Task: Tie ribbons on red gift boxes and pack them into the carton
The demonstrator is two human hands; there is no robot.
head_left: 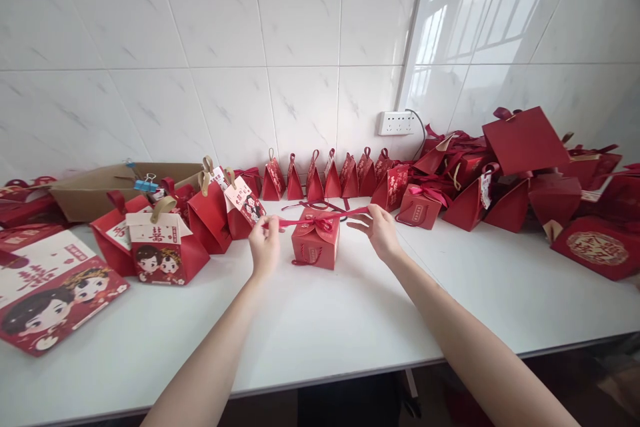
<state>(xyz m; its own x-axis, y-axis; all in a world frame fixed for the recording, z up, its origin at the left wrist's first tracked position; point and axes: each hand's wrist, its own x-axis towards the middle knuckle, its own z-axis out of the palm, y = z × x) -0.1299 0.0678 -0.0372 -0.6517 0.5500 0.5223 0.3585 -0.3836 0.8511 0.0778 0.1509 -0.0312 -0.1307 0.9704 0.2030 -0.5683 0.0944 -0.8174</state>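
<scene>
A small red gift box [327,255] stands upright on the white table in front of me. A shiny red ribbon [345,215] is tied in a knot on its lid, and its two ends are stretched out sideways. My left hand [265,243] pinches one end to the left of the box. To the right, my right hand [383,232] grips the other end between thumb and finger, its remaining fingers loosely extended. Neither hand touches the box itself. A thin cord handle hangs on the box's front.
Along the tiled wall runs a row of small red boxes [315,180]. Red boxes [525,140] are piled at the right. Printed gift boxes [167,253] and a cardboard carton [75,200] occupy the left. A power strip [400,123] is on the wall. The table edge [360,373] lies nearest me.
</scene>
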